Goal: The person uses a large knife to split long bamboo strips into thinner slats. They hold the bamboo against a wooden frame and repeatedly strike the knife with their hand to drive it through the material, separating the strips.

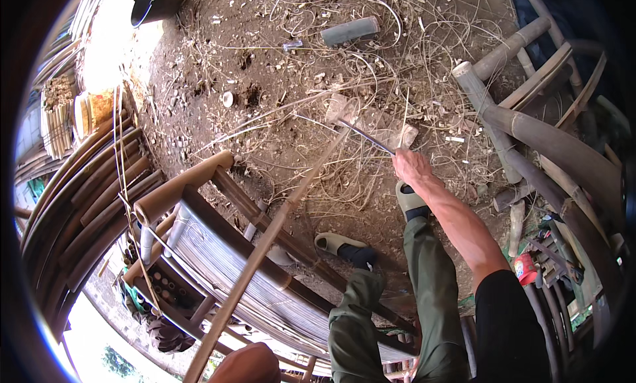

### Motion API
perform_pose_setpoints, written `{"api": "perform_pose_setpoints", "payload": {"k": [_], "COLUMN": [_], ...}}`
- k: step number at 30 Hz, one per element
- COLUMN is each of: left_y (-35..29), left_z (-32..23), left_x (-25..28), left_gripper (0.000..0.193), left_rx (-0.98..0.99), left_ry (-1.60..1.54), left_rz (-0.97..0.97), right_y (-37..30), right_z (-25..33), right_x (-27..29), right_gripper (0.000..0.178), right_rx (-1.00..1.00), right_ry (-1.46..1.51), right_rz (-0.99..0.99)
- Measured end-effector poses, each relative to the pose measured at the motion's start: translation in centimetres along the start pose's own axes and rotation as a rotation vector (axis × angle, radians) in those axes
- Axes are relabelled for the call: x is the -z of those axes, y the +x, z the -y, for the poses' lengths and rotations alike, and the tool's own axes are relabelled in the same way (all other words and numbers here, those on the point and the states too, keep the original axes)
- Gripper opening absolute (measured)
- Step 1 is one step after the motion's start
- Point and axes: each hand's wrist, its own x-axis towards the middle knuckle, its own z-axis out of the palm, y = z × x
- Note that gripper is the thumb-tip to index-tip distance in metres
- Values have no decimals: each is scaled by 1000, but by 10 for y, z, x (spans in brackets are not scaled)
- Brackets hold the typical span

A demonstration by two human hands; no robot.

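My right hand (409,165) is stretched forward and closed on the handle of a long thin blade (366,136). The blade's tip meets the far end of a long bamboo pole (278,224). That pole slants from the dirt ground down to the lower edge, over a bamboo bench frame (199,184). My left hand (246,364) sits at the bottom edge against the pole's near end and seems to grip it; its fingers are mostly out of view. My legs in green trousers (430,283) and my feet in pale slippers (334,242) stand beside the bench.
Dry shavings and thin strips litter the dirt (318,65). A black bucket (156,2) and a grey tube (349,30) lie at the top. Curved bamboo poles (86,191) are stacked at the left. Bamboo furniture (530,131), tools and a red can (525,268) stand at the right.
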Motion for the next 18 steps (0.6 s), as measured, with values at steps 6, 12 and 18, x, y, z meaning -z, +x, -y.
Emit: {"api": "perform_pose_setpoints", "payload": {"k": [6, 12, 18], "left_y": [-5, 3, 26], "left_z": [13, 5, -9], "left_x": [1, 7, 19], "left_gripper": [23, 24, 25], "left_rx": [-26, -94, -128], "left_ry": [-25, -163, -155], "left_rz": [-90, -112, -202], "right_y": [-34, 4, 2], "right_z": [61, 7, 74], "right_x": [48, 1, 53], "right_gripper": [23, 21, 33], "right_rx": [464, -103, 7], "right_ry": [424, -154, 362], "right_rz": [-303, 94, 211]}}
